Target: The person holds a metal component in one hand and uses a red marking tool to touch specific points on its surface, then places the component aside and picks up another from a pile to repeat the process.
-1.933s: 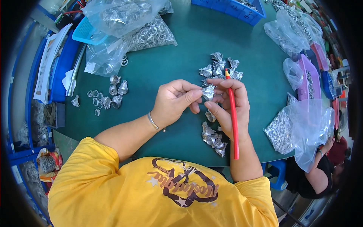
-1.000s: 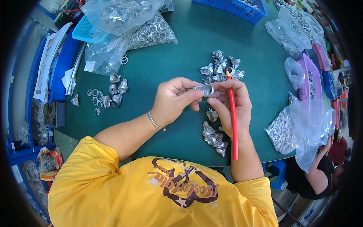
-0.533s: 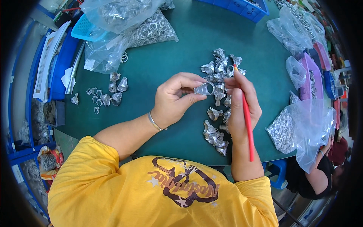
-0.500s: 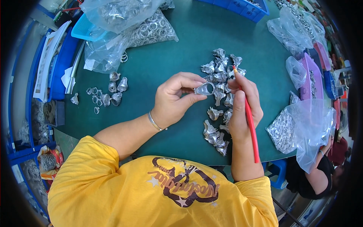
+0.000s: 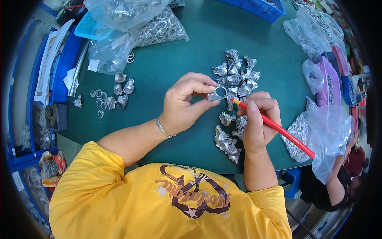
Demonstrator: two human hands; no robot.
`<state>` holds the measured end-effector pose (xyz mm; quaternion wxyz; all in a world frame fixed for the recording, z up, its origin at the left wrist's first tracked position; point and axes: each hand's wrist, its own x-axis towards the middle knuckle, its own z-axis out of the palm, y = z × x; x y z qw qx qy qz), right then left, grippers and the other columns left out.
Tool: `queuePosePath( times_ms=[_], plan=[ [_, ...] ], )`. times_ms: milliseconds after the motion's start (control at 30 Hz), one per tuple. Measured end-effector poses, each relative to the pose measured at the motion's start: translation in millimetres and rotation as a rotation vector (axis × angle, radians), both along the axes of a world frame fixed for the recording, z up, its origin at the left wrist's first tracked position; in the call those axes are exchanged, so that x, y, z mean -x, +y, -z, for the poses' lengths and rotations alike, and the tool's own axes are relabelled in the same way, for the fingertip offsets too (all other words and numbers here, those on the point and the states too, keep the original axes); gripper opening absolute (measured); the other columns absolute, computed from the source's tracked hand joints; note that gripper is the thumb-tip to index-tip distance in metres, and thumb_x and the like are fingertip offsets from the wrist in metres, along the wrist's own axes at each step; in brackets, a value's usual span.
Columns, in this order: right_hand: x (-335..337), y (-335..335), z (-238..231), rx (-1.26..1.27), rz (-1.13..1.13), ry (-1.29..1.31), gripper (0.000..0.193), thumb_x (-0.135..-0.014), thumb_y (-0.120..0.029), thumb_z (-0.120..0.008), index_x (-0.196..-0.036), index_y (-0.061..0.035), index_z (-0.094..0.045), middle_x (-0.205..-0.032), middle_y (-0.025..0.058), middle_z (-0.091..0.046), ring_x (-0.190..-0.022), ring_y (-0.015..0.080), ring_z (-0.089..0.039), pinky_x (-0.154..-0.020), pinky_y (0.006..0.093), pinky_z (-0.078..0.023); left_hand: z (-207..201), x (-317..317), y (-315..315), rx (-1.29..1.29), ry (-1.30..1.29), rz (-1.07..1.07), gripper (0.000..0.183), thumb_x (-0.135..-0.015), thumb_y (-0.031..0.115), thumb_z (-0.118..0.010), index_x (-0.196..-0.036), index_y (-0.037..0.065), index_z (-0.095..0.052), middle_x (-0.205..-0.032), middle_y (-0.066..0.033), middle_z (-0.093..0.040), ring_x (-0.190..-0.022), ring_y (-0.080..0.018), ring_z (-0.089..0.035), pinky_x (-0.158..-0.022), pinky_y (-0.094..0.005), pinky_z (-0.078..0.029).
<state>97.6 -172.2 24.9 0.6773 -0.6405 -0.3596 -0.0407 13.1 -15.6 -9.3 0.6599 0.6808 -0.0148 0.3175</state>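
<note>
A silvery metal ring with a wide face is pinched between the thumb and fingers of my left hand. My right hand grips a red pencil, its tip close to the ring's right edge; whether it touches I cannot tell. Behind and beneath my hands, a loose pile of chunky silver rings runs down the green table. Some of that pile is hidden by my right hand. A smaller group of rings, some chunky and some thin, lies to my left.
Clear bags of rings and a light-blue basket stand far left. A blue bin sits at the far edge. Along the right are a purple tray and a bag of metal pieces. Another person's arm shows beyond.
My right hand has turned and lowered, swinging the pencil from nearly upright to slanting, its tip now at the ring. The ring has tilted slightly in my left hand.
</note>
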Motion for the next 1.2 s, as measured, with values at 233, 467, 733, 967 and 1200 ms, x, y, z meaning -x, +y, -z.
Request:
queuePosePath(
  times_ms=[233,467,733,967,1200],
  plan=[
    [0.5,2.5,2.0,0.021,-0.005,0.033,0.007,-0.080,0.003,-0.059,-0.075,-0.0005,-0.054,-0.068,0.0085,-0.058,-0.066,0.0162,-0.055,-0.059,0.0277,-0.044,0.6,2.7,2.2,-0.012,0.040,0.059,0.029,-0.073,-0.013,-0.069,-0.097,0.001,-0.060,-0.108,-0.0115,-0.054,-0.099,-0.0178,-0.060,-0.084,-0.0280,-0.052],
    [1.5,3.3,1.7,0.018,-0.001,0.050,0.008,-0.081,0.003,-0.060,-0.075,-0.0003,-0.054,-0.069,0.0087,-0.058,-0.064,0.0158,-0.055,-0.058,0.0267,-0.044,-0.9,3.3,1.9,-0.016,0.049,0.076,0.029,-0.073,-0.013,-0.069,-0.096,0.001,-0.060,-0.108,-0.0115,-0.054,-0.099,-0.0189,-0.060,-0.086,-0.0291,-0.052],
    [1.5,3.8,0.4,-0.016,-0.034,0.106,0.009,-0.081,0.004,-0.059,-0.076,0.0010,-0.053,-0.070,0.0091,-0.057,-0.059,0.0137,-0.054,-0.053,0.0256,-0.043,-0.7,3.3,1.2,0.023,0.035,0.114,0.029,-0.073,-0.014,-0.069,-0.096,0.001,-0.060,-0.107,-0.0118,-0.055,-0.098,-0.0187,-0.060,-0.083,-0.0281,-0.053],
    [-0.7,2.4,4.1,0.031,-0.044,0.142,0.008,-0.083,0.003,-0.057,-0.078,0.0012,-0.052,-0.072,0.0098,-0.057,-0.058,0.0111,-0.054,-0.053,0.0234,-0.042,-1.3,1.9,0.3,0.098,-0.046,0.132,0.030,-0.071,-0.014,-0.069,-0.095,0.001,-0.059,-0.107,-0.0114,-0.056,-0.093,-0.0158,-0.061,-0.078,-0.0248,-0.055],
    [-4.7,2.2,0.1,-0.174,0.049,0.156,0.004,-0.087,0.000,-0.054,-0.085,0.0012,-0.051,-0.080,0.0108,-0.056,-0.059,0.0113,-0.056,-0.056,0.0221,-0.045,-3.2,3.2,-0.5,0.164,-0.022,0.185,0.030,-0.077,-0.012,-0.066,-0.102,0.001,-0.056,-0.109,-0.0141,-0.057,-0.099,-0.0190,-0.060,-0.084,-0.0284,-0.052]
  ],
)
